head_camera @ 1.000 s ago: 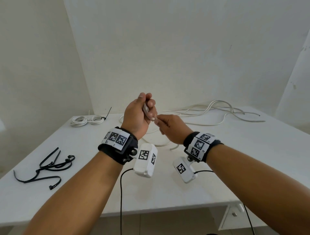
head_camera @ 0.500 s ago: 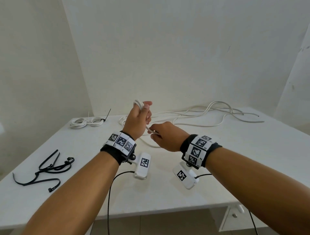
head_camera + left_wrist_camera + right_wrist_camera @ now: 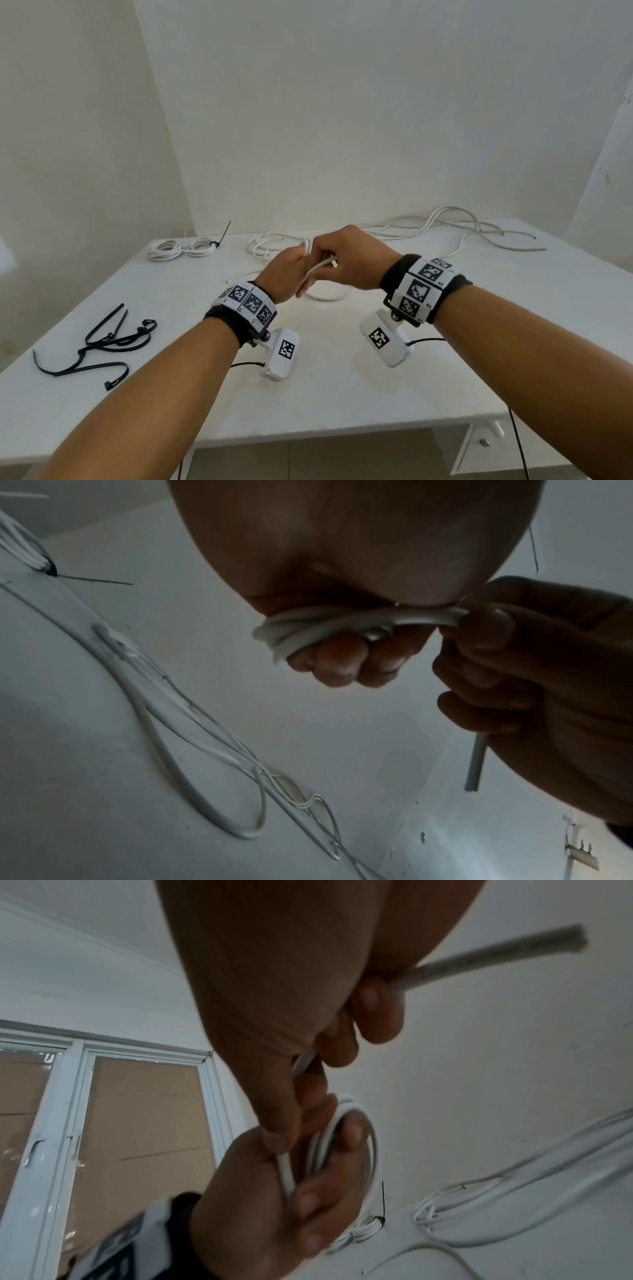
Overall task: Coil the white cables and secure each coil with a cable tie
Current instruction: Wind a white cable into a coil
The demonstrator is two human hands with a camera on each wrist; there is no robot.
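My left hand [image 3: 291,270] grips a small coil of white cable [image 3: 329,620], its fingers [image 3: 342,664] curled through the loops. My right hand [image 3: 330,257] sits against it on the right and pinches the same cable, whose cut end [image 3: 479,958] sticks out behind the palm. A slack loop of this cable [image 3: 329,297] lies on the table under the hands. A finished coil [image 3: 181,247] bound with a black tie rests at the back left. Several black cable ties [image 3: 102,342] lie at the front left.
Loose white cables [image 3: 462,226] sprawl along the back right of the white table [image 3: 342,404], and another bunch [image 3: 263,245] lies behind my left hand. Walls close off the back and the left. A drawer unit [image 3: 486,445] stands below the table's right front edge.
Both hands have dropped from chest height towards the table. My right hand has come over beside the left fist, carrying the cable end round the coil.
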